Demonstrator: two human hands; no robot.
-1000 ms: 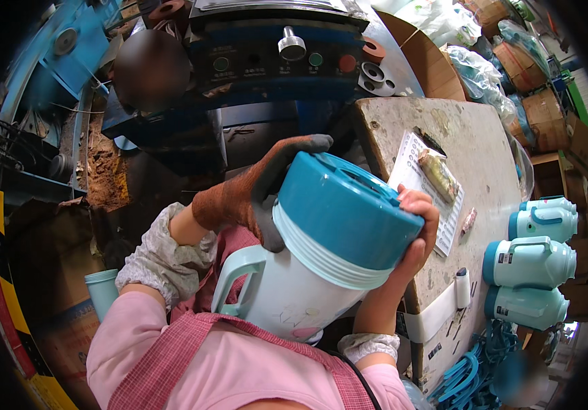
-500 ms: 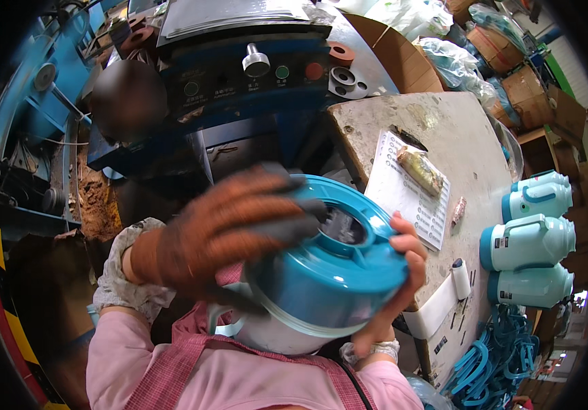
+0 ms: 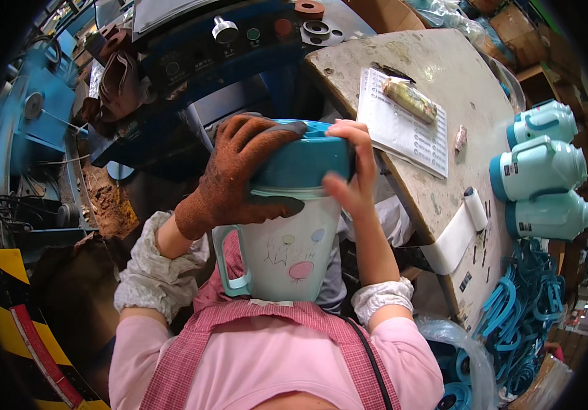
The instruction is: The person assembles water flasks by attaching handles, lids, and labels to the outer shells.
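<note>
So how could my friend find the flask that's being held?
Find the stained worktable, then look left to the person in the pink shirt. Between that person's gloved left hand and bare right hand is a pale vacuum flask with a teal end. Only it is held, showing balloon drawings; the three similar flasks at far right show none.

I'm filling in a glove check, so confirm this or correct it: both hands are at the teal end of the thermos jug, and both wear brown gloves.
One part is wrong: the right hand is bare. In the head view, only the left hand wears a brown glove. Both are indeed at the teal end of the thermos jug.
</note>
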